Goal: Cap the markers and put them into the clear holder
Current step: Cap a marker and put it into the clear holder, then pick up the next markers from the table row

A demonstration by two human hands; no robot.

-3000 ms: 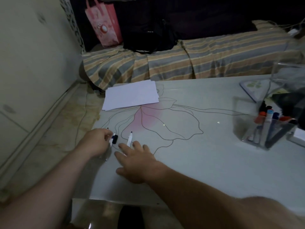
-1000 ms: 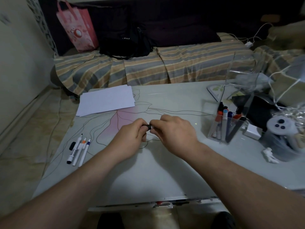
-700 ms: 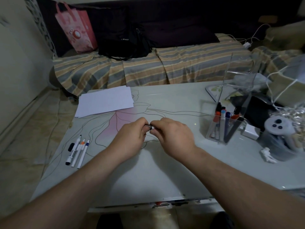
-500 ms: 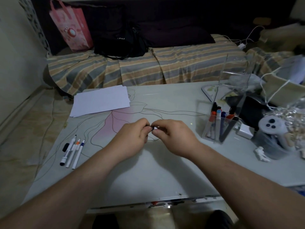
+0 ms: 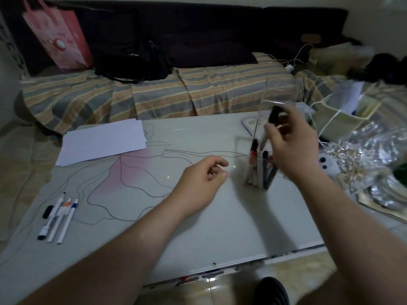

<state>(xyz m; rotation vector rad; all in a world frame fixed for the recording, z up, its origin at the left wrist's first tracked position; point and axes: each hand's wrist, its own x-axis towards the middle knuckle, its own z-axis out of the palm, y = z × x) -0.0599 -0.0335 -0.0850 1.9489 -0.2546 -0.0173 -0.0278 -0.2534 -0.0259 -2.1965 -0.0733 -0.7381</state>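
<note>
My right hand (image 5: pixel 293 148) is raised directly above the clear holder (image 5: pixel 262 170) and grips a black-capped marker (image 5: pixel 272 122), cap end up, its lower end near the holder's rim. The holder stands on the table right of centre and has several capped markers in it. My left hand (image 5: pixel 202 183) hovers just left of the holder, fingers loosely curled, nothing in it. At the table's near left lie three uncapped markers (image 5: pixel 59 219) side by side, with a loose black cap (image 5: pixel 47 211) beside them.
The white table (image 5: pixel 198 227) has a flower drawn on it. White paper sheets (image 5: pixel 101 142) lie at the far left. Crinkled foil wrap and clutter (image 5: pixel 374 172) crowd the right edge. A striped couch with a black bag and a pink bag runs behind the table.
Both hands were together at the table's centre, pressed on the marker. My right hand has since carried the capped marker right and up over the holder; my left hand has let go.
</note>
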